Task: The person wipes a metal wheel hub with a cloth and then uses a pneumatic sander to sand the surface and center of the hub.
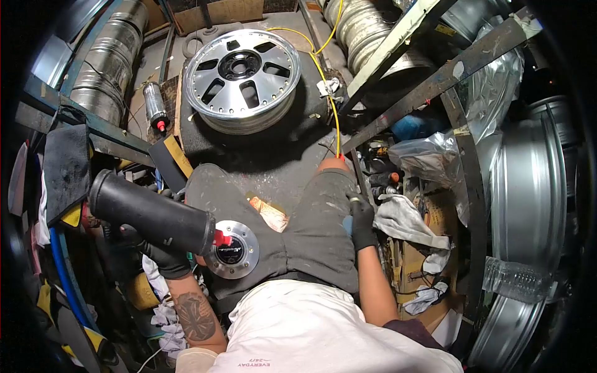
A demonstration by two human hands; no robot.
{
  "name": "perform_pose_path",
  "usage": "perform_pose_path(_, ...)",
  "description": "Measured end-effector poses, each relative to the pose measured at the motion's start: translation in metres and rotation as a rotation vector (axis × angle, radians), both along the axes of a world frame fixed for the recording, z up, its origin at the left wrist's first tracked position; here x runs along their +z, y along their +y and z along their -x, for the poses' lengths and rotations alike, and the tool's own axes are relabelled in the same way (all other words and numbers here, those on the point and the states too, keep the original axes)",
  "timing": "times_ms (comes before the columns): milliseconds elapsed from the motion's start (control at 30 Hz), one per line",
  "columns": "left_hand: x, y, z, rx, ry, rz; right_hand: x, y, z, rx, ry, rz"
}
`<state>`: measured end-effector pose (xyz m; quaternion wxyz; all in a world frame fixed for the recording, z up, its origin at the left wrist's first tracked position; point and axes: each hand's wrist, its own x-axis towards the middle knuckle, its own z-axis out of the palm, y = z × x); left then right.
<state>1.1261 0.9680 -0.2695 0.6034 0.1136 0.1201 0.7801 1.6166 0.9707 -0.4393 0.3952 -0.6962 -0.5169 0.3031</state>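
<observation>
My left hand (163,256), in a black glove, is closed round a large black cylindrical bottle (152,211) with a red tip. The bottle slants across my left thigh, partly hiding the hand. Its red tip overlaps a round silver wheel center cap (234,264) with a black middle and small bolts round its edge, which rests on my lap. Also gloved in black, my right hand (362,225) lies along my right thigh with its fingers stretched forward. A small blue patch (347,224) shows beside its palm.
A polished alloy wheel (242,81) lies on a dark-covered stand ahead. Left of it stands a clear bottle (155,104) with a red tip. A yellow hose (336,121) runs down at right. Metal racks (448,78) and stacked wheels (528,186) flank me; rags (407,221) hang nearby.
</observation>
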Motion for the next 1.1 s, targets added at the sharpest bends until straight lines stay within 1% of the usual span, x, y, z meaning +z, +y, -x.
perform_pose_path(33, -0.006, 0.007, -0.003, -0.028, 0.040, -0.032, 0.016, 0.002, -0.010, 0.001, 0.263, 0.111)
perform_pose_path(100, -0.012, 0.012, -0.008, -0.056, 0.052, -0.032, 0.027, 0.004, -0.022, -0.091, 0.546, 0.161)
perform_pose_path(167, -0.013, 0.012, -0.010, -0.063, 0.025, 0.004, 0.052, -0.003, -0.013, -0.012, 0.379, 0.218)
perform_pose_path(233, -0.013, 0.014, -0.009, -0.087, 0.039, 0.013, 0.074, -0.008, 0.009, 0.075, 0.208, 0.201)
perform_pose_path(267, -0.013, 0.015, -0.008, -0.098, 0.051, 0.017, 0.081, -0.013, 0.015, 0.078, 0.098, 0.184)
perform_pose_path(367, -0.014, 0.009, -0.011, -0.085, 0.047, 0.083, 0.143, -0.015, 0.066, 0.221, -0.052, 0.102)
perform_pose_path(433, -0.010, 0.014, -0.020, -0.075, 0.059, 0.128, 0.162, -0.014, 0.094, 0.325, -0.136, 0.053)
perform_pose_path(467, -0.006, 0.015, -0.027, -0.070, 0.080, 0.155, 0.165, -0.013, 0.103, 0.379, -0.178, 0.028)
perform_pose_path(567, -0.003, 0.011, -0.034, -0.070, 0.122, 0.247, 0.146, -0.005, 0.117, 0.557, -0.357, 0.144)
perform_pose_path(600, -0.003, 0.013, -0.034, -0.067, 0.133, 0.271, 0.136, -0.006, 0.114, 0.653, -0.427, 0.208)
perform_pose_path(633, 0.001, 0.015, -0.037, -0.019, 0.151, 0.353, 0.128, -0.002, 0.111, 0.704, -0.445, 0.192)
perform_pose_path(700, -0.008, 0.014, -0.035, 0.051, 0.217, 0.393, 0.120, 0.004, 0.108, 0.810, -0.480, 0.169)
perform_pose_path(733, -0.007, 0.014, -0.037, 0.105, 0.204, 0.405, 0.121, 0.008, 0.107, 0.805, -0.453, 0.166)
perform_pose_path(800, -0.003, 0.012, -0.032, 0.022, 0.160, 0.367, 0.127, 0.018, 0.105, 0.781, -0.404, 0.154)
perform_pose_path(833, -0.001, 0.013, -0.032, -0.024, 0.137, 0.345, 0.137, 0.020, 0.109, 0.739, -0.452, 0.168)
perform_pose_path(867, 0.003, 0.015, -0.034, -0.070, 0.110, 0.260, 0.150, 0.021, 0.117, 0.695, -0.501, 0.183)
perform_pose_path(900, 0.003, 0.017, -0.035, -0.016, 0.140, 0.267, 0.156, 0.022, 0.124, 0.651, -0.548, 0.198)
perform_pose_path(967, 0.001, 0.020, -0.037, 0.094, 0.200, 0.284, 0.149, 0.012, 0.135, 0.675, -0.389, 0.002)
perform_pose_path(1000, 0.001, 0.023, -0.037, 0.089, 0.195, 0.271, 0.146, 0.006, 0.141, 0.687, -0.307, -0.096)
perform_pose_path(1067, 0.002, 0.027, -0.035, 0.082, 0.191, 0.249, 0.158, -0.006, 0.159, 0.748, 0.302, 0.291)
perform_pose_path(1100, 0.002, 0.029, -0.034, 0.136, 0.242, 0.297, 0.164, -0.010, 0.168, 0.752, 0.610, 0.483)
